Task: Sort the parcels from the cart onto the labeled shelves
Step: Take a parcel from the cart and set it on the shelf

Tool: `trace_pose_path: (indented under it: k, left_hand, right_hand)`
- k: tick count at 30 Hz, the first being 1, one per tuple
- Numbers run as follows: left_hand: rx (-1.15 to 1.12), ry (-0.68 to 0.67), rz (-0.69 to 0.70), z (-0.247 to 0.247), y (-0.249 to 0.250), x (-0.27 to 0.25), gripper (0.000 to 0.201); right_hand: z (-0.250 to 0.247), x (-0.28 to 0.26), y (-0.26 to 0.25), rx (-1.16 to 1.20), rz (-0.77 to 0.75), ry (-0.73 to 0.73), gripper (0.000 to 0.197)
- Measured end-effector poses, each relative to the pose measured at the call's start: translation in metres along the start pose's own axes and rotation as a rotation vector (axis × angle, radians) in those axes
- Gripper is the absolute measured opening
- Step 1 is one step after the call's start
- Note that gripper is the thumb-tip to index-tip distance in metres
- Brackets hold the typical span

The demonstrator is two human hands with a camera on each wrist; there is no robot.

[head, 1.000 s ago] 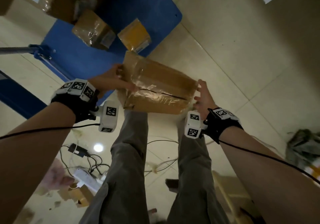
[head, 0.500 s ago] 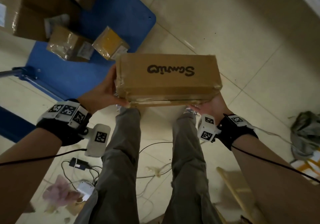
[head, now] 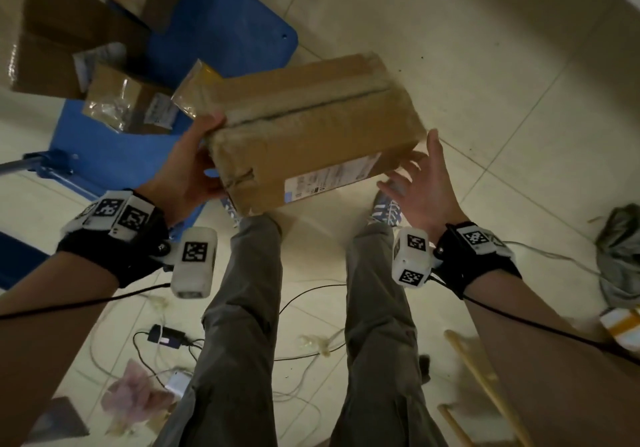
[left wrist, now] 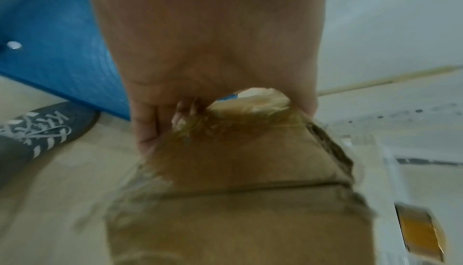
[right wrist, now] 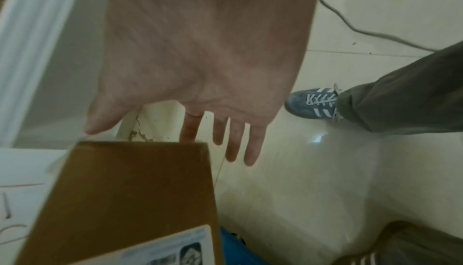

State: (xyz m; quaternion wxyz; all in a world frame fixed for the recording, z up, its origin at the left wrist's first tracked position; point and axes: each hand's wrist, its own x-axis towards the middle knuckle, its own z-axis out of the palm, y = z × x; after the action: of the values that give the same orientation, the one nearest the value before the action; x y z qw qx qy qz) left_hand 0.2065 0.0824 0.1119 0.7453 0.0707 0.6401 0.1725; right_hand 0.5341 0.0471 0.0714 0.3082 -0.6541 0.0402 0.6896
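The taped brown cardboard parcel [head: 304, 131] hangs tilted above the floor, gripped only by the left hand [head: 187, 173]; the right hand [head: 424, 183] is spread, barely touching. It could slip and drop.

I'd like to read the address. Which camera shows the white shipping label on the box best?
The head view: the whole shipping label shows on the side of the cardboard box that faces the person, though blurred. The right wrist view catches only a corner of it at the bottom edge. The left wrist view shows bare cardboard and tape.
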Motion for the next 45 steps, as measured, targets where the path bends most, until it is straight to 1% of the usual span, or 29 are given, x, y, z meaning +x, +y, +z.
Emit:
trace_pose_path:
  k: [2, 5, 7, 8, 11, 12, 14, 15, 16, 17, 19, 20, 22, 24, 25, 26, 27, 28, 30, 31, 34, 35, 37, 38, 40, 41, 43, 44, 45]
  left_hand:
    - [-0.05, -0.069, -0.127, 0.004, -0.002, 0.0, 0.05]
    - [0.01, -0.022, -0.181, 0.012, -0.006, 0.003, 0.036]
    - [-0.046, -0.043, -0.25, 0.017, -0.008, 0.003, 0.051]
    - [-0.041, -0.028, -0.276, 0.018, -0.011, 0.005, 0.056]
    - [-0.067, -0.042, -0.249, 0.027, -0.015, 0.006, 0.032]
    - [-0.091, -0.078, -0.262, 0.027, -0.018, 0.005, 0.041]
    - [-0.153, -0.164, -0.292, 0.031, -0.028, 0.0, 0.07]
    - [-0.188, -0.184, -0.292, 0.029, -0.034, 0.0, 0.075]
    - [-0.222, -0.18, -0.291, 0.028, -0.038, 0.003, 0.078]
    - [-0.24, -0.17, -0.295, 0.029, -0.043, 0.002, 0.079]
    - [-0.25, -0.201, -0.306, 0.031, -0.052, 0.005, 0.068]
    - [-0.243, -0.212, -0.316, 0.033, -0.054, 0.004, 0.066]
    - [-0.212, -0.186, -0.318, 0.037, -0.057, 0.006, 0.066]
    - [-0.172, -0.122, -0.292, 0.041, -0.06, 0.011, 0.072]
    - [-0.18, -0.12, -0.311, 0.043, -0.062, 0.013, 0.072]
    - [-0.177, -0.12, -0.33, 0.048, -0.061, 0.014, 0.067]
    - [-0.169, -0.105, -0.338, 0.051, -0.062, 0.016, 0.058]
    - [-0.158, -0.091, -0.341, 0.053, -0.063, 0.017, 0.053]
    - [-0.135, -0.091, -0.342, 0.056, -0.061, 0.02, 0.052]
    - [-0.112, -0.084, -0.343, 0.055, -0.061, 0.022, 0.052]
    - [-0.019, -0.01, -0.281, 0.059, -0.055, 0.019, 0.049]
    - [0.012, 0.022, -0.239, 0.062, -0.051, 0.018, 0.047]
    - [0.092, 0.079, -0.132, 0.072, -0.041, 0.012, 0.043]
    - [0.123, 0.101, -0.087, 0.078, -0.033, 0.005, 0.041]
    - [0.174, 0.138, -0.038, 0.09, -0.018, -0.007, 0.036]
    - [0.207, 0.154, -0.019, 0.096, -0.01, -0.012, 0.03]
    - [0.258, 0.159, 0.017, 0.11, 0.011, -0.031, 0.01]
    - [0.277, 0.138, 0.019, 0.117, 0.022, -0.044, 0.004]
    - [0.291, 0.113, 0.01, 0.124, 0.034, -0.056, 0.01]
  right_hand:
    - [0.006, 0.0, -0.005, 0.077, -0.049, -0.045, 0.059]
    - [0.017, -0.007, -0.012, 0.24, -0.042, -0.111, 0.074]
    - [0.018, -0.007, -0.015, 0.391, -0.02, -0.116, 0.081]
    - [0.018, -0.008, -0.016, 0.435, -0.005, -0.126, 0.078]
    - [0.023, -0.012, -0.023, 0.447, -0.013, -0.17, 0.047]
    - [0.026, -0.014, -0.026, 0.466, -0.002, -0.179, 0.05]
    - [0.025, -0.017, -0.03, 0.502, 0.019, -0.201, 0.087]
    - [0.026, -0.02, -0.033, 0.51, 0.003, -0.193, 0.1]
    - [0.026, -0.023, -0.036, 0.506, 0.003, -0.197, 0.101]
    - [0.026, -0.026, -0.039, 0.484, 0.012, -0.224, 0.09]
    - [0.026, -0.03, -0.047, 0.422, 0.044, -0.233, 0.056]
    - [0.026, -0.032, -0.051, 0.39, 0.061, -0.235, 0.049]
    - [0.024, -0.032, -0.056, 0.367, 0.05, -0.203, 0.046]
    - [0.023, -0.033, -0.062, 0.303, -0.049, -0.128, 0.031]
    - [0.022, -0.035, -0.064, 0.279, -0.105, -0.126, 0.036]
    - [0.022, -0.038, -0.065, 0.276, -0.123, -0.159, 0.044]
    - [0.022, -0.041, -0.065, 0.294, -0.114, -0.229, 0.044]
    - [0.024, -0.044, -0.067, 0.3, -0.088, -0.263, 0.038]
    - [0.029, -0.049, -0.07, 0.316, -0.061, -0.264, 0.031]
    - [0.032, -0.053, -0.072, 0.31, -0.053, -0.246, 0.035]
    - [0.038, -0.069, -0.077, 0.27, -0.065, -0.241, 0.061]
    - [0.039, -0.076, -0.079, 0.262, -0.078, -0.247, 0.056]
    - [0.039, -0.087, -0.083, 0.262, -0.12, -0.185, 0.028]
    - [0.04, -0.096, -0.086, 0.262, -0.152, -0.152, 0.025]
    - [0.046, -0.117, -0.095, 0.262, -0.211, -0.212, 0.037]
    - [0.05, -0.125, -0.101, 0.264, -0.226, -0.228, 0.038]
    - [0.054, -0.145, -0.114, 0.256, -0.248, -0.209, 0.028]
    - [0.058, -0.16, -0.121, 0.248, -0.269, -0.21, 0.029]
    - [0.062, -0.174, -0.127, 0.237, -0.303, -0.245, 0.036]
